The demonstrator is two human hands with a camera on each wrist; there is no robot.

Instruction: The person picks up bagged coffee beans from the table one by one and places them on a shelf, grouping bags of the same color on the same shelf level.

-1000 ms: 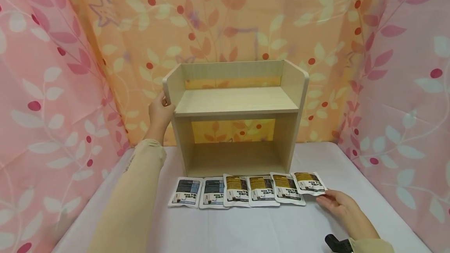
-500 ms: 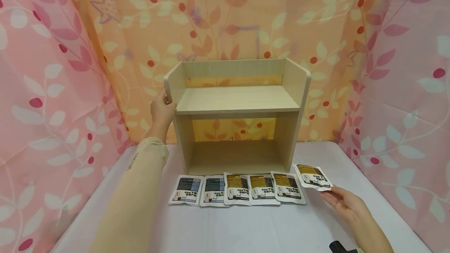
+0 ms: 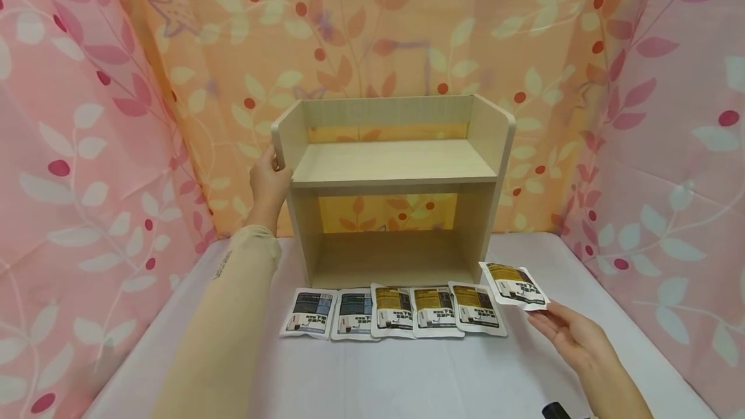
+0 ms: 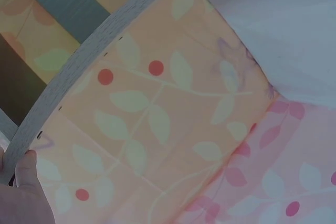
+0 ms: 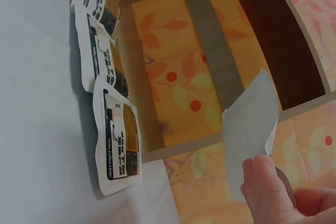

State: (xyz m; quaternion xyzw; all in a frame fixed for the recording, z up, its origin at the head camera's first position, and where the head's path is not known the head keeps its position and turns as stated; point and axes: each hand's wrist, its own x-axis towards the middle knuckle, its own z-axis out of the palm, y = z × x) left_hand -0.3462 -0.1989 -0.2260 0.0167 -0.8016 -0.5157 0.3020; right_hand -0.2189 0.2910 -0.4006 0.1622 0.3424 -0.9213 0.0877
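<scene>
My left hand (image 3: 269,186) grips the outer edge of the left side panel of a pale wooden two-tier shelf (image 3: 396,161); its thumb also shows at the panel in the left wrist view. Off the table, to the right of the shelf, my right hand (image 3: 582,344) pinches the lower corner of a white coffee packet (image 3: 515,288) with a brown and yellow print. The right wrist view shows the blank back of that coffee packet (image 5: 251,124) between thumb and fingers. Several like packets lie in a row before the shelf, including a blue-printed one (image 3: 310,315) at the left end.
White cloth (image 3: 396,380) covers the table. Floral curtains stand behind the shelf and at both sides, such as the pink curtain (image 3: 687,212) on the right. The row of packets, including a yellow-printed one (image 3: 478,309), lies close to the shelf's front bottom edge.
My right hand has lifted the coffee packet away from the right end of the row, raising it up and slightly right. The left hand keeps its hold on the shelf.
</scene>
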